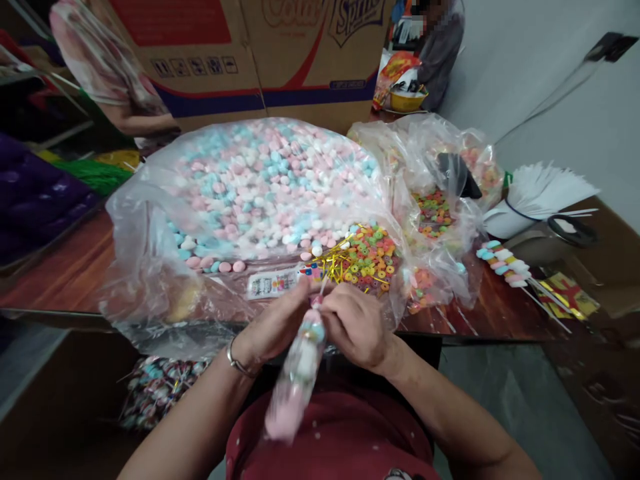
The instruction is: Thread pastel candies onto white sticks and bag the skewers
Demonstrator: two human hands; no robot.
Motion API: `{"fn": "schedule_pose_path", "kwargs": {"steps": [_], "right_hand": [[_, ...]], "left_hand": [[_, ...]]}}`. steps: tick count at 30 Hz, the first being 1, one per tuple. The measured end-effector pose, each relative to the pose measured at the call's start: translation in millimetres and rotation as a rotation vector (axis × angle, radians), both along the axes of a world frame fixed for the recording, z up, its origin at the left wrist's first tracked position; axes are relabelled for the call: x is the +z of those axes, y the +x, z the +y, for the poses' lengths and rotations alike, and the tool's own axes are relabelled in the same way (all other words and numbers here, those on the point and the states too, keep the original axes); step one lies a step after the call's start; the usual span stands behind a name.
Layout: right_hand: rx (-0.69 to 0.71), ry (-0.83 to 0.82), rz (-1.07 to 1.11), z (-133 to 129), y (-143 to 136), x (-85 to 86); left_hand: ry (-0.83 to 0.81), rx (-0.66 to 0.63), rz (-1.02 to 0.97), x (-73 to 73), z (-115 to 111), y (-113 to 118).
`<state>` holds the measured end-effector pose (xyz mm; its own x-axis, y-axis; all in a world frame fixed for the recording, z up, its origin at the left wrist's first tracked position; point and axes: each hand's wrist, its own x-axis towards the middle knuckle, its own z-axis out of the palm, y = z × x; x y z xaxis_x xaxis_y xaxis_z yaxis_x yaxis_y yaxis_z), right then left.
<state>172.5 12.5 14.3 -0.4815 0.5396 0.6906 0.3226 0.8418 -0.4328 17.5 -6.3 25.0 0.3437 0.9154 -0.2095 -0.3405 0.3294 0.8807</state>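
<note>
Between my hands hangs a marshmallow skewer [300, 367] in a clear wrapper, pink, white and blue, its lower end blurred by motion. My left hand [280, 323], with a bracelet at the wrist, is closed at the wrapper's gathered neck. On the other side of that neck my right hand [357, 327] is closed too, fingers curled. A thin stick end pokes up between them. Just beyond my fingers lie gold twist ties [337, 263], a pile of colourful ring candies [375, 257] and printed clear wrappers [275, 283].
A big clear bag of pastel marshmallows [270, 180] covers much of the table [500, 313]. Bagged ring candies [435, 207], a container of white sticks [515, 217] and unwrapped skewers [503, 263] are at right. Wrapped sweets [160, 387] fill a box below left. Two people are behind a carton [260, 60].
</note>
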Motion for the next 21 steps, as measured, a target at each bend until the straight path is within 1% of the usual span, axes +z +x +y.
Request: {"fn": "schedule_pose_path", "kwargs": {"steps": [2,4,6,8,9,11,12,13,15,16,17,19,21], "right_hand": [[0.043,-0.042,-0.028,-2.3,-3.9,-7.6],[0.019,-0.107,0.002,-0.9,-5.0,-15.0],[-0.005,-0.135,0.057,3.0,-2.8,-18.1],[-0.038,-0.124,0.078,7.6,1.3,-15.5],[-0.063,-0.109,0.076,9.6,3.3,-12.6],[-0.109,-0.060,0.068,12.5,5.9,-5.3],[-0.118,-0.029,0.061,13.0,6.0,-1.8],[-0.117,0.008,0.051,12.6,5.2,1.1],[-0.075,0.092,0.001,9.2,0.8,4.2],[-0.042,0.140,-0.036,6.2,-2.4,4.0],[-0.007,0.187,-0.076,2.7,-5.7,2.7],[0.051,0.250,-0.142,-5.2,-11.6,-3.3],[0.047,0.217,-0.144,-12.0,-15.0,-11.8]], "left_hand": [[0.109,0.085,-0.083,0.1,1.0,4.3],[0.314,0.170,-0.172,2.8,-1.2,5.0],[0.491,0.195,-0.217,6.5,-5.7,2.6],[0.544,0.236,-0.228,9.7,-10.6,-1.6],[0.533,0.294,-0.230,10.5,-12.8,-3.9],[0.429,0.416,-0.219,9.6,-16.1,-7.2],[0.328,0.408,-0.196,7.5,-16.9,-8.0],[0.197,0.347,-0.168,4.3,-17.2,-7.9],[-0.086,0.162,-0.144,-4.1,-15.9,-5.4],[-0.203,0.098,-0.166,-8.2,-14.3,-3.4],[-0.287,0.081,-0.214,-11.6,-12.1,-1.3],[-0.381,0.132,-0.326,-14.5,-6.7,2.8],[-0.393,0.251,-0.402,-12.0,-0.6,6.0]]}}
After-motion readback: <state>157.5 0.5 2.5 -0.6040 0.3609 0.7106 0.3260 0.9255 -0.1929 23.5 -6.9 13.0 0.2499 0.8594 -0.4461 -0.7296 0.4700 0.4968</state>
